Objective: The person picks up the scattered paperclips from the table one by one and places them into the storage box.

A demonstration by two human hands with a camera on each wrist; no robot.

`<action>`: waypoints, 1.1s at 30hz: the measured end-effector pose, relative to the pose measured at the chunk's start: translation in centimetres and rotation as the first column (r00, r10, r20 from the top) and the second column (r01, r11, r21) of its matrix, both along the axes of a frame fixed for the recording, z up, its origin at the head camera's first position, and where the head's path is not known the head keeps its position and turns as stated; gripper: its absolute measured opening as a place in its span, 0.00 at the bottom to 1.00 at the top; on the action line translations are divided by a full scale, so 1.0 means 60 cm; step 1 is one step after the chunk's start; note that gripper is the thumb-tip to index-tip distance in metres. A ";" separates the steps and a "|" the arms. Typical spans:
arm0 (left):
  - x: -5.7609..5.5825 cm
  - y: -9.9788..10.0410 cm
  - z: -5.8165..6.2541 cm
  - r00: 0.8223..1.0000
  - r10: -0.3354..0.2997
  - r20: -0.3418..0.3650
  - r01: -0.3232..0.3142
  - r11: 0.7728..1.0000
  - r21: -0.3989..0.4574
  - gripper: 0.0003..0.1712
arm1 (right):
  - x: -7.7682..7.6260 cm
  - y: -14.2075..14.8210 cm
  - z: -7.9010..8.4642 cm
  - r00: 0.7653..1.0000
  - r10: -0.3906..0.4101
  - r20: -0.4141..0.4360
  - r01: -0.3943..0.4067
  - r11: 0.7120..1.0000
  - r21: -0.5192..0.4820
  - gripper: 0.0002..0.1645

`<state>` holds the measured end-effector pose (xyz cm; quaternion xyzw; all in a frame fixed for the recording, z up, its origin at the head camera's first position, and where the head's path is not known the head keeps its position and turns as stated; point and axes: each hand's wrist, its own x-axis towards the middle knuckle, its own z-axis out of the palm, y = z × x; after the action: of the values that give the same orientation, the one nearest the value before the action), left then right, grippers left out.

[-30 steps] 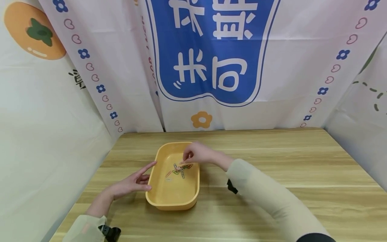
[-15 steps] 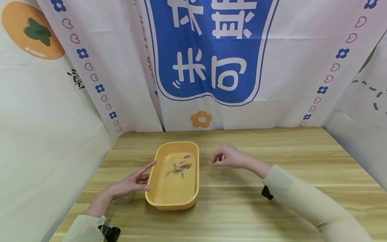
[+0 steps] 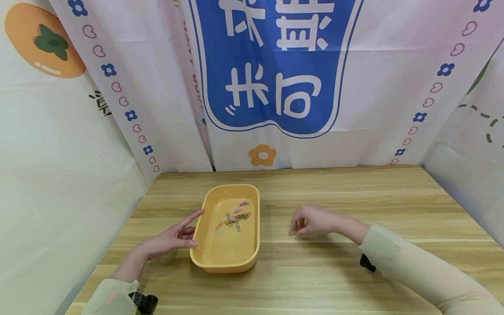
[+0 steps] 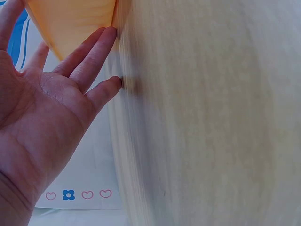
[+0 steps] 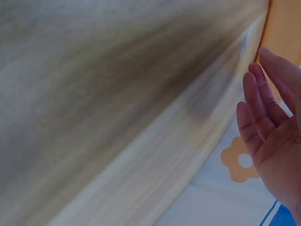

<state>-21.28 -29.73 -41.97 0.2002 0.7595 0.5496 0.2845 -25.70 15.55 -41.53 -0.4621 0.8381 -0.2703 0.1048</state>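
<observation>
My left hand [image 3: 169, 240] rests against the left side of a yellow plastic tub [image 3: 224, 259]. Its index finger and thumb touch the rim, and in the left wrist view the fingers [image 4: 94, 61] are extended along the wall. Several coloured paper clips [image 3: 237, 218] lie scattered inside the tub. To the right of it, my right hand [image 3: 316, 220] is low over the tabletop with fingers bent downward. One pale paper clip [image 3: 295, 238] lies just below those fingertips. The right wrist view shows loosely bent fingers [image 5: 254, 101] with nothing gripped between them.
The wood-grain table [image 3: 334, 280] extends around the tub on all sides. White printed cloth [image 3: 378, 96] hangs behind the table's far edge and along both sides. A dark wrist device [image 3: 367, 263] hangs under the right sleeve.
My right hand has left the tub and moved right, then down toward the pale clip. Pink clips now lie in the tub where it was. The left hand stays put.
</observation>
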 end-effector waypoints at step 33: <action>0.001 0.001 0.001 1.000 0.001 -0.013 -0.002 1.000 -0.015 0.50 | -0.017 -0.032 0.010 0.974 0.020 0.227 -0.073 0.971 0.226 0.11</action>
<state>-21.21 -29.69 -41.91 0.2010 0.7657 0.5427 0.2807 -26.74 13.65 -40.93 -0.4330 0.8357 -0.2178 0.2581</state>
